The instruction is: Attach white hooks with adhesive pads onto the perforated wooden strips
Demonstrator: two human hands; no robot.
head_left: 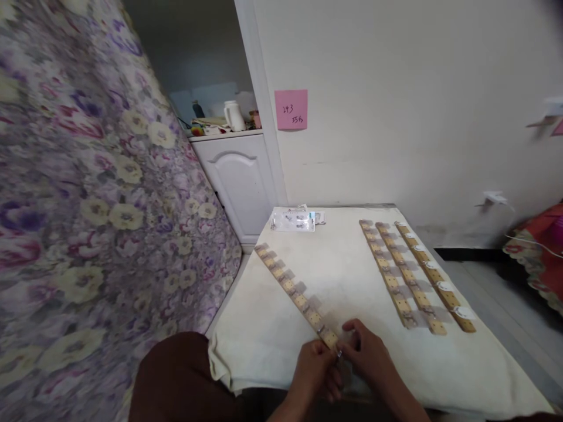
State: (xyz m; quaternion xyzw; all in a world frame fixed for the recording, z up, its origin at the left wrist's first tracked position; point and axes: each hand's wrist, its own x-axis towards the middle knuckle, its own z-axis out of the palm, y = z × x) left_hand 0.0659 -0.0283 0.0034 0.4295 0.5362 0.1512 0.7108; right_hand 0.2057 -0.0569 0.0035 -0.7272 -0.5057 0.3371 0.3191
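Observation:
A long wooden strip (288, 285) with small metal fittings along it runs diagonally over the left part of the cloth-covered table. My left hand (315, 370) is closed around its near end, fingers curled underneath. At that same end, my right hand (369, 354) pinches a small shiny metal piece (339, 353) with its lower fingers and thumb, the index finger arched above. The exact kind of this piece is too small to tell. Two similar strips, a middle one (409, 274) and an inner one (387, 272), lie to the right, apart from my hands.
An outer wooden strip (433, 274) carries white round pieces near the table's right side. Clear plastic packaging (292, 221) lies at the back of the white tablecloth (338, 258). A floral curtain (109, 205) hangs at left; a white cabinet (240, 187) stands behind. My knee (171, 381) is beside the table.

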